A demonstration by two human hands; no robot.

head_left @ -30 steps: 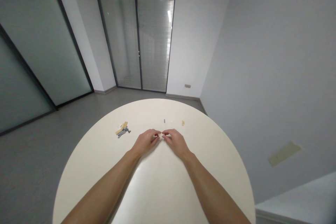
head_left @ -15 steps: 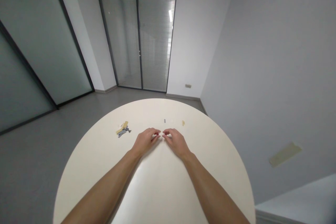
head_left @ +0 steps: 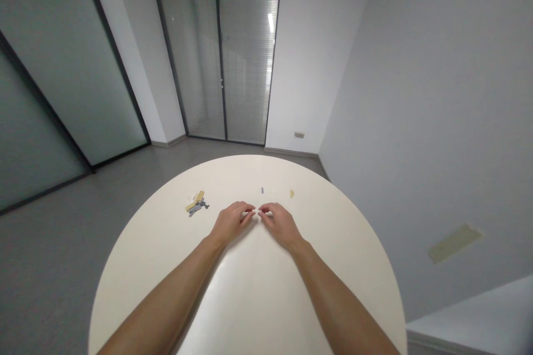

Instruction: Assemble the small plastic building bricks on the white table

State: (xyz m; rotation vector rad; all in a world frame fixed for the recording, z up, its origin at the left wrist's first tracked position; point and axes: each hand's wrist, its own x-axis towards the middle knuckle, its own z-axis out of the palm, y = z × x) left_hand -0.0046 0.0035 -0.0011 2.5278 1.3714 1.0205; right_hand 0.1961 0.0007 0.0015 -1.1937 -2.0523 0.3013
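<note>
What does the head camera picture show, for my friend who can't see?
A left hand and right hand rest, fingertips nearly together, on a round cream table; anything pinched is too small to see. Tan and grey pieces lie to the left.

I'm at a round, cream-coloured table (head_left: 250, 299) with a smooth, slightly glossy top. Toward its far left edge lies a small heap of tan and grey pieces (head_left: 195, 203), all touching one another. Near the middle of the far edge sits a tiny grey piece (head_left: 262, 190). A tiny tan piece (head_left: 292, 193) lies to its right, apart from it. My left hand (head_left: 231, 222) and right hand (head_left: 278, 223) are side by side just short of those two.
</note>
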